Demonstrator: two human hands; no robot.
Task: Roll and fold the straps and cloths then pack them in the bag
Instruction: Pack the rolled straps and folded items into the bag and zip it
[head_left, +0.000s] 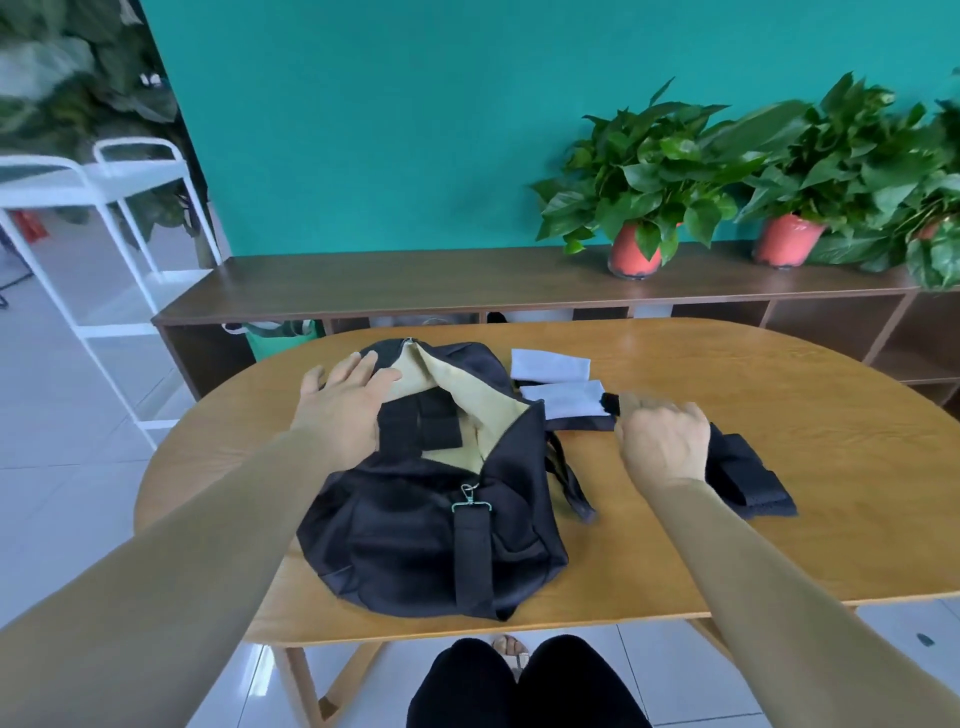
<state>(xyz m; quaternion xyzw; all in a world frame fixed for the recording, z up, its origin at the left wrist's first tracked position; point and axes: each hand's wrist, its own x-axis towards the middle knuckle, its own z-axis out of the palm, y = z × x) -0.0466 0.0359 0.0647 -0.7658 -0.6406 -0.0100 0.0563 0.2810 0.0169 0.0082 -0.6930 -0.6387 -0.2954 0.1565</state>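
Bag (431, 519) is lying on the wooden table (779, 545). Its long axis is running near-to-far, drifting slightly left at the far end. The near end cap, with its metal clip and webbing tab, is facing the wearer. The zip mouth is gaping upward and showing tan lining.

Left hand (348, 402): the arm is reaching in from the lower left, palm down. The fingers are lying straight and a little spread, resting flat on the far-left flap of the bag's mouth. They are gripping nothing, and the fingertips are sitting near the bag's far rim.

Right hand (662, 441): the arm is coming in from the lower right, back of the hand up, just right of the bag. The fingers are curling under and pinching a small black strap (609, 403), which is poking out past the knuckles toward the far left. It is probably a rolled piece, but the hand is covering most of it.

Two folded white cloths (550, 364) are lying side by side just beyond the bag's right flank, long axes running across the table. The nearer cloth is sitting right against the pinched strap. Folded black straps (748, 480) are lying right of the right hand, partly hidden under the wrist.
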